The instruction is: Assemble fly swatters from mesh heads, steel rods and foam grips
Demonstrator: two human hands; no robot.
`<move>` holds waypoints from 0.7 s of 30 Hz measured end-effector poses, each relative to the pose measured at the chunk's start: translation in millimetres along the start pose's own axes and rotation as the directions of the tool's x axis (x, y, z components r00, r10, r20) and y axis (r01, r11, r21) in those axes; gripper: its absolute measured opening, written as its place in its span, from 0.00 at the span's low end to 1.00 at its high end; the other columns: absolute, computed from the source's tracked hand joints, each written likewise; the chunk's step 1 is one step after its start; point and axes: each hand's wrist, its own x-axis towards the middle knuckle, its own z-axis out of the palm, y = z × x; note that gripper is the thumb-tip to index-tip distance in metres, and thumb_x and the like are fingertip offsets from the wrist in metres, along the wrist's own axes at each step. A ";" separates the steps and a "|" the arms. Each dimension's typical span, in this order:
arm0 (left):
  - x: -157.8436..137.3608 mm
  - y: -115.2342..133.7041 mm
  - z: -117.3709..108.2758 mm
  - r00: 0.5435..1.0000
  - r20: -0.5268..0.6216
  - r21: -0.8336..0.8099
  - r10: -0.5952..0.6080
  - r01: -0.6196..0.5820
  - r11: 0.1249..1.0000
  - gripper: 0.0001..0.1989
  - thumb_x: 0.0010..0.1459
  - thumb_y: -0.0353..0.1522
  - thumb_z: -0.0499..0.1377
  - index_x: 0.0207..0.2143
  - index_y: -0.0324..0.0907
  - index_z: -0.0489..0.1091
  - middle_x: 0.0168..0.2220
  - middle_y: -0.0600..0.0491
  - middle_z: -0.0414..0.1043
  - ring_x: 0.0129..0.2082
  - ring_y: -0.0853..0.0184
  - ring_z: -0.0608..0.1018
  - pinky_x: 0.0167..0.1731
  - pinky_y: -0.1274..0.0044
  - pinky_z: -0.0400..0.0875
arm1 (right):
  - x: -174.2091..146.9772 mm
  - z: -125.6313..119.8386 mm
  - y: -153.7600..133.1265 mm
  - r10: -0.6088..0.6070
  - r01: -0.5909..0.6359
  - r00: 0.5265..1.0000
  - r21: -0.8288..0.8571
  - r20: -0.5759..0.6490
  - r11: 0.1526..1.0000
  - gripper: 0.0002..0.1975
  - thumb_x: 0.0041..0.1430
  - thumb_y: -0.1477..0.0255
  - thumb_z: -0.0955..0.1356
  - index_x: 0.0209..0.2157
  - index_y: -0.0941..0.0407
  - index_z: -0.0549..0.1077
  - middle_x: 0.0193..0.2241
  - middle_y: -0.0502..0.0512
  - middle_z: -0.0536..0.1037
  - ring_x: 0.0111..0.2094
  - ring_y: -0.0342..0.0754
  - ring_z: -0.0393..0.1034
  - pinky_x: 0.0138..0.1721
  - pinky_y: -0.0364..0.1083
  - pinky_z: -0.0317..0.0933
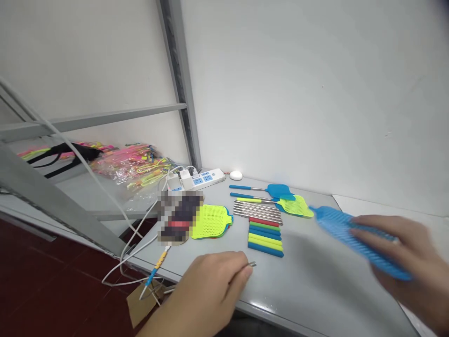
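Note:
My left hand (210, 283) is closed in a pinch near the front edge of the table, holding a thin metal rod (252, 264); only its short shiny end shows past the fingertips. On the right, my right hand (403, 245) grips a blue fly swatter head (336, 229), slightly blurred, above the table. Between the hands lie foam-like handle grips (265, 238) in red, green, blue and yellow. Behind them is a row of metal rods (257, 213). A stack of swatter heads (211, 222), yellow-green on top, sits to the left. Whole fly swatters (278, 191) in blue and yellow-green lie at the back.
A white power strip (210, 178) with plugs and a white rounded object (236, 175) stand by the wall. White cables (121, 276) hang over the table's left edge near a pixelated item (180, 217). Bagged colourful goods (133, 164) fill the shelf beyond a metal post (182, 84).

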 end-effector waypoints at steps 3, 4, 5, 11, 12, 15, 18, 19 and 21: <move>1.5 7.8 14.4 0.999 0.010 0.093 0.040 -0.041 0.995 0.21 0.67 0.44 0.46 0.25 0.44 0.61 0.25 0.56 0.71 0.24 0.67 0.71 0.23 0.75 0.51 | 24.4 40.7 -37.8 -0.263 0.268 0.943 0.004 0.205 0.963 0.27 0.58 0.80 0.62 0.58 0.49 0.67 0.50 0.63 0.74 0.49 0.62 0.67 0.49 0.63 0.56; 1.6 8.8 19.3 0.998 0.004 0.125 0.055 -0.055 0.991 0.21 0.66 0.46 0.47 0.24 0.43 0.61 0.24 0.55 0.71 0.23 0.67 0.71 0.23 0.75 0.49 | 32.9 54.0 -49.5 -0.308 0.309 0.927 0.032 0.215 0.951 0.26 0.58 0.80 0.61 0.57 0.49 0.68 0.49 0.62 0.75 0.50 0.60 0.67 0.50 0.62 0.55; 1.3 8.8 23.3 0.997 -0.010 0.153 0.070 -0.068 0.986 0.22 0.65 0.46 0.49 0.22 0.43 0.61 0.22 0.55 0.71 0.22 0.67 0.71 0.22 0.75 0.47 | 41.6 66.1 -59.4 -0.340 0.334 0.914 0.063 0.223 0.940 0.26 0.59 0.80 0.60 0.57 0.48 0.68 0.49 0.60 0.75 0.50 0.58 0.66 0.51 0.61 0.55; -9.3 -1.8 19.0 0.952 -0.289 0.035 0.099 -0.093 0.995 0.15 0.55 0.38 0.54 0.20 0.43 0.53 0.15 0.57 0.60 0.15 0.70 0.63 0.18 0.75 0.45 | 96.7 98.6 -77.0 -0.307 0.261 0.941 0.271 0.143 0.926 0.23 0.50 0.84 0.60 0.45 0.52 0.70 0.42 0.56 0.76 0.46 0.54 0.66 0.55 0.62 0.50; -10.8 -3.6 14.9 0.932 -0.356 -0.025 0.066 -0.080 0.996 0.14 0.55 0.39 0.53 0.22 0.44 0.53 0.16 0.58 0.59 0.16 0.70 0.63 0.18 0.75 0.47 | 105.8 97.8 -76.3 -0.293 0.240 0.945 0.298 0.145 0.924 0.20 0.47 0.84 0.60 0.41 0.53 0.69 0.39 0.55 0.75 0.44 0.53 0.66 0.55 0.62 0.50; -9.8 -6.6 2.6 0.915 -0.391 -0.279 -0.098 -0.016 0.960 0.12 0.56 0.42 0.56 0.32 0.45 0.58 0.19 0.60 0.57 0.18 0.70 0.63 0.18 0.78 0.49 | 130.7 90.2 -77.6 -0.297 0.229 0.943 0.353 0.153 0.907 0.15 0.42 0.84 0.60 0.31 0.53 0.62 0.31 0.51 0.70 0.38 0.50 0.65 0.56 0.64 0.47; -0.7 -6.1 -6.5 0.960 -0.232 -0.577 -0.157 -0.006 0.817 0.20 0.53 0.44 0.63 0.39 0.44 0.60 0.22 0.62 0.56 0.19 0.73 0.60 0.19 0.80 0.50 | 149.2 83.6 -89.6 -0.388 0.265 0.896 0.440 0.216 0.858 0.14 0.43 0.83 0.60 0.31 0.52 0.61 0.33 0.52 0.69 0.41 0.52 0.65 0.58 0.65 0.46; 2.9 -5.6 -8.3 0.968 -0.208 -0.652 -0.139 -0.031 0.758 0.20 0.52 0.44 0.65 0.39 0.44 0.61 0.23 0.61 0.58 0.21 0.74 0.61 0.20 0.81 0.52 | 153.4 83.2 -95.9 -0.426 0.273 0.874 0.488 0.235 0.829 0.14 0.43 0.83 0.61 0.32 0.51 0.62 0.36 0.53 0.70 0.44 0.54 0.65 0.58 0.64 0.47; 8.5 -5.0 -9.4 0.971 -0.221 -0.746 -0.091 -0.108 0.657 0.18 0.53 0.44 0.65 0.36 0.42 0.64 0.26 0.58 0.60 0.25 0.73 0.63 0.25 0.81 0.57 | 158.6 86.1 -110.1 -0.471 0.258 0.847 0.583 0.246 0.770 0.14 0.46 0.81 0.63 0.34 0.50 0.62 0.44 0.55 0.70 0.51 0.56 0.63 0.58 0.62 0.52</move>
